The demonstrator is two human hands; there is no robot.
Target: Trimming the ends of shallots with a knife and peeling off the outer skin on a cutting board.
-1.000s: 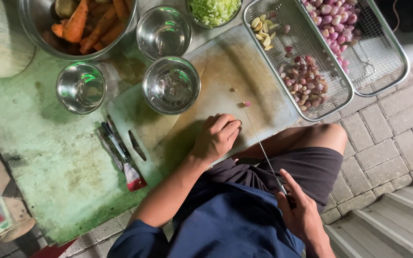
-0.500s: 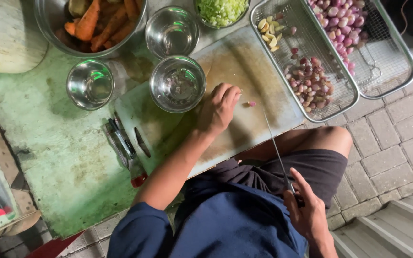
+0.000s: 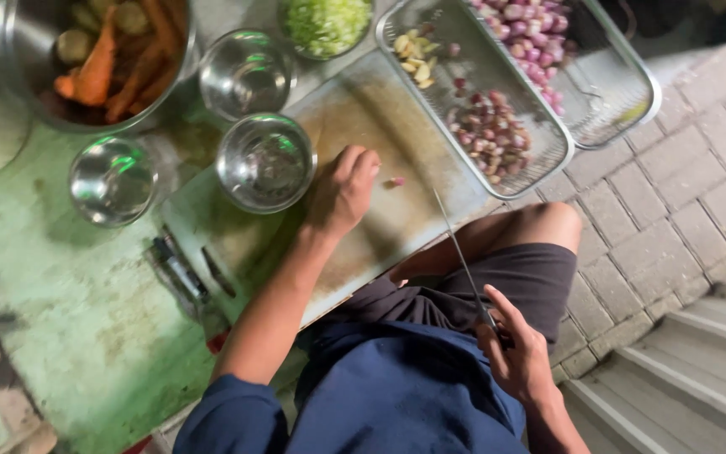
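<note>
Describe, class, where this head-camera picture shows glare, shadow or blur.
Head view: green glare glints in the small steel bowl; the left hand and forearm cast shadow on the cutting board; the right hand and its knife are slightly motion-blurred; the top corners fall dark.

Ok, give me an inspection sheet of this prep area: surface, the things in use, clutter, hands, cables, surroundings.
Surface: worn cutting board on a green table.
Things in use: small shallot piece on the board by the fingertips; knife over the board's edge and the lap.
Clutter: three steel bowls; big bowl of carrots; chopped greens; two mesh trays with shallots; dark tools beside the board.
Hands: left hand resting on the board; right hand gripping the knife handle.
Cables: nothing seen.
Surroundings: paving bricks, steps.
</note>
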